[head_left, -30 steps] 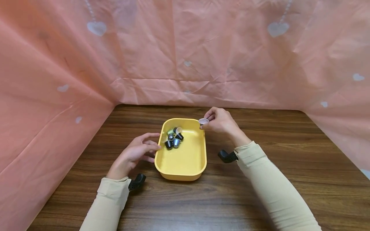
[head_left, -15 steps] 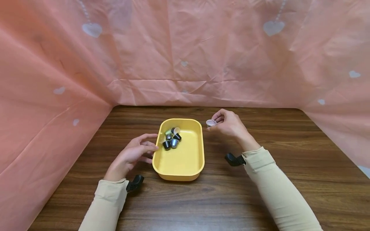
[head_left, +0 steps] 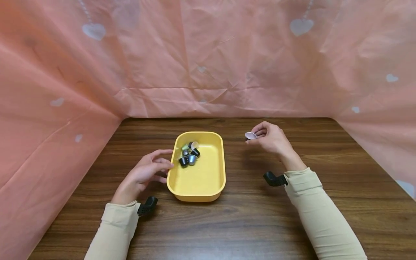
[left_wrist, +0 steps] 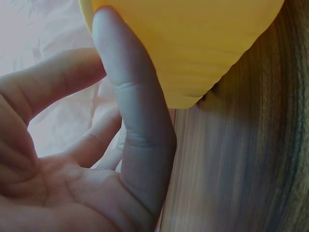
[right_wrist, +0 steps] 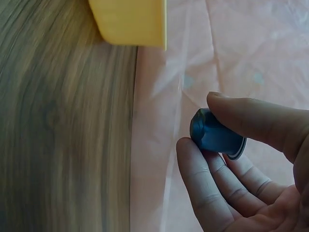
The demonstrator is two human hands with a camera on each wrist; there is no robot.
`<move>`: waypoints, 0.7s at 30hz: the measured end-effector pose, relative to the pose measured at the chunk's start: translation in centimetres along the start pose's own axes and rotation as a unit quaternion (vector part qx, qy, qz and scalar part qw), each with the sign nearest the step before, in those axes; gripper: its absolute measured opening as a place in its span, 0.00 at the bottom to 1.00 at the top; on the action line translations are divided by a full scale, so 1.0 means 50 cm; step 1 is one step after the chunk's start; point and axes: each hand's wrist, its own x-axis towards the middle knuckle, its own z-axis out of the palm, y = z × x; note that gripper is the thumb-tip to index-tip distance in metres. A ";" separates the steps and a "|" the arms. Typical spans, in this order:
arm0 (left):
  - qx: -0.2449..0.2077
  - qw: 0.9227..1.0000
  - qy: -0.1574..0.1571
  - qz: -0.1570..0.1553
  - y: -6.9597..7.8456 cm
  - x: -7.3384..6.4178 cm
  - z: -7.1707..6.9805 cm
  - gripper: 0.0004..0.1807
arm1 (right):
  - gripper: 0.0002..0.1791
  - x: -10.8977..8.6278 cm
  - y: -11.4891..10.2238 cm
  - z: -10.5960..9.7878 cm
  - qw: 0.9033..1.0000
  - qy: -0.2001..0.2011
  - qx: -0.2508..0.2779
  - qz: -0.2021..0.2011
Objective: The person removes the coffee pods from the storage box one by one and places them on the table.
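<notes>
My right hand [head_left: 273, 140] pinches a coffee capsule [head_left: 250, 136] between thumb and fingers, over the table to the right of the yellow tray [head_left: 196, 198]. The capsule has a pale round lid facing up; in the right wrist view the dark blue body of the coffee capsule [right_wrist: 216, 134] shows. At the tray's left side, my left hand [head_left: 143, 173] has its fingers loosely bent, with fingertips right at the rim. The left wrist view shows a fingertip against the tray's outer wall [left_wrist: 193, 53]. Several coffee capsules [head_left: 191, 159], black, silver-blue and green, lie heaped in the tray's left part.
The tray stands on a dark wooden table [head_left: 201, 231]. A pink sheet [head_left: 224, 65] with pale hearts hangs behind the table and along both sides. A black wrist mount [head_left: 274, 179] sticks out from each sleeve.
My right hand has moved right with the capsule, from the tray's right rim to over the table. The left hand stays at the tray's left rim. The head view has shifted slightly.
</notes>
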 end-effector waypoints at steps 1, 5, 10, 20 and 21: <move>-0.001 1.000 -0.001 -0.001 -0.001 0.000 -0.001 0.37 | 0.28 -0.002 0.004 -0.003 1.000 0.001 0.001 0.002; -0.001 1.000 -0.003 -0.003 -0.002 -0.004 -0.006 0.37 | 0.28 -0.009 0.024 -0.009 1.000 0.005 0.000 0.013; 0.005 1.000 0.001 -0.004 -0.004 -0.013 -0.016 0.37 | 0.30 -0.015 0.053 -0.016 1.000 0.015 -0.018 0.013; 0.006 1.000 0.003 -0.008 -0.008 -0.026 -0.032 0.38 | 0.30 -0.014 0.090 -0.046 0.999 0.037 -0.019 0.023; 0.007 1.000 0.003 -0.009 -0.009 -0.026 -0.033 0.38 | 0.30 -0.015 0.092 -0.049 0.999 0.038 -0.020 0.025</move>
